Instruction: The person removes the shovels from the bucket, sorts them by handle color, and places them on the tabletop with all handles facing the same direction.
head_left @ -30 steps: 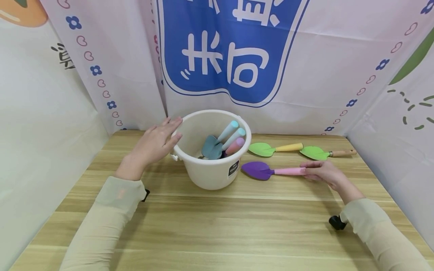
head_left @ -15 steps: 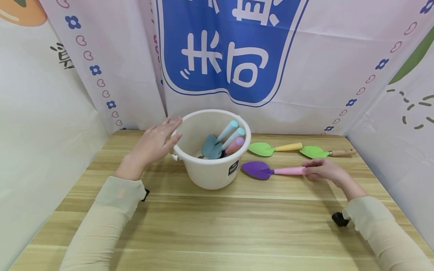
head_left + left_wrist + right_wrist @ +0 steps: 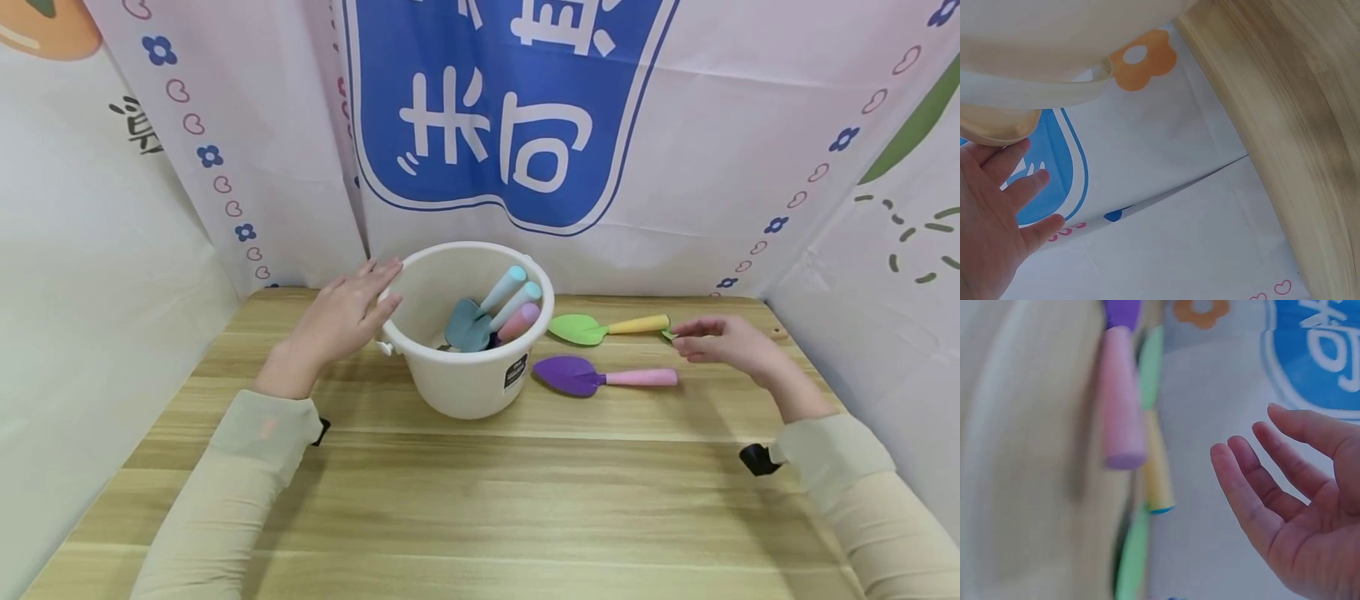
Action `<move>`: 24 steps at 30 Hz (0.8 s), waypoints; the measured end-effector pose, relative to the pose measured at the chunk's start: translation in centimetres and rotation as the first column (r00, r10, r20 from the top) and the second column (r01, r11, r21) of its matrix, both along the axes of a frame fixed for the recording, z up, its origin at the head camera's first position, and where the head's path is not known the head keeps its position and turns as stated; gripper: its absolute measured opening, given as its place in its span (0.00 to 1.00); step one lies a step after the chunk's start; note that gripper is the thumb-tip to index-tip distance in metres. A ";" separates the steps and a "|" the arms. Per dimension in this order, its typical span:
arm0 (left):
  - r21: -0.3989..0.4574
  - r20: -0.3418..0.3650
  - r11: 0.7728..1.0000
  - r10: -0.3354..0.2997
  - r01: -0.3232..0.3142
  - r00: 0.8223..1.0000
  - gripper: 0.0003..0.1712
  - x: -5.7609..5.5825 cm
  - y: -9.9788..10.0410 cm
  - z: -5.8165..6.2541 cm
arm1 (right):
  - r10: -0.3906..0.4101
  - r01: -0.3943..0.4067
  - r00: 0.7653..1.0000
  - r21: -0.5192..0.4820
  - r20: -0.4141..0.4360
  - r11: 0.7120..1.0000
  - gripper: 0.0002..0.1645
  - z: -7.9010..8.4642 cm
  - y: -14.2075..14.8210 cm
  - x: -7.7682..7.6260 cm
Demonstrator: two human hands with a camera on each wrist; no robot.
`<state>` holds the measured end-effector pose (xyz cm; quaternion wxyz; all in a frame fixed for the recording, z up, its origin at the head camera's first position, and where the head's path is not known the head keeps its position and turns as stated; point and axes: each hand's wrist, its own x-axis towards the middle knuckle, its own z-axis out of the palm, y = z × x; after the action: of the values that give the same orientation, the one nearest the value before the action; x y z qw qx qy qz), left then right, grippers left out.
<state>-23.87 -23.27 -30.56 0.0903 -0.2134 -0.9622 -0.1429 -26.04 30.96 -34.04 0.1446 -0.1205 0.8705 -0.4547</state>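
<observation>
My left hand [image 3: 341, 312] rests with extended fingers on the left rim of a white bucket [image 3: 461, 392]. In the left wrist view its fingertips touch the rim from outside. Inside the bucket lean trowels with blue handles [image 3: 504, 289] and one with a pink handle [image 3: 520, 323]. My right hand [image 3: 723, 343] hovers with loosely bent fingers over a green trowel [image 3: 777, 333], hiding most of it. The right wrist view shows that hand [image 3: 1297, 500] holding nothing. Left of it on the table lies a purple trowel [image 3: 568, 376] with a pink handle.
Behind the purple trowel lies another green trowel [image 3: 579, 329] with a yellow handle, close to the bucket's right side. A printed white cloth [image 3: 645, 250] hangs along the table's back edge. The wooden table [image 3: 480, 500] stretches out in front of the bucket.
My right hand has let go of the purple trowel's pink handle and moved back and to the right, over the wooden-handled green trowel. The left hand stays at the bucket rim.
</observation>
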 end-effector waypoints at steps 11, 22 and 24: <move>-0.003 -0.012 1.000 -0.002 0.002 1.000 0.39 0.0 0.0 -0.1 | 0.028 -0.020 0.993 0.069 -0.117 0.997 0.25 5.2 -2.5 1.0; -0.003 -0.001 1.000 -0.002 0.002 1.000 0.39 0.1 0.0 0.1 | 0.078 -0.060 0.955 0.071 -0.287 0.996 0.21 9.1 -6.3 1.9; -0.004 -0.002 1.000 -0.002 0.002 1.000 0.39 0.1 0.0 0.1 | 0.082 -0.061 0.947 0.076 -0.312 0.995 0.19 9.8 -7.2 2.0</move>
<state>-23.81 -23.24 -30.48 0.0906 -0.2146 -0.9622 -0.1408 -24.01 23.76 -24.25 0.0243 -0.2182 0.8918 -0.3957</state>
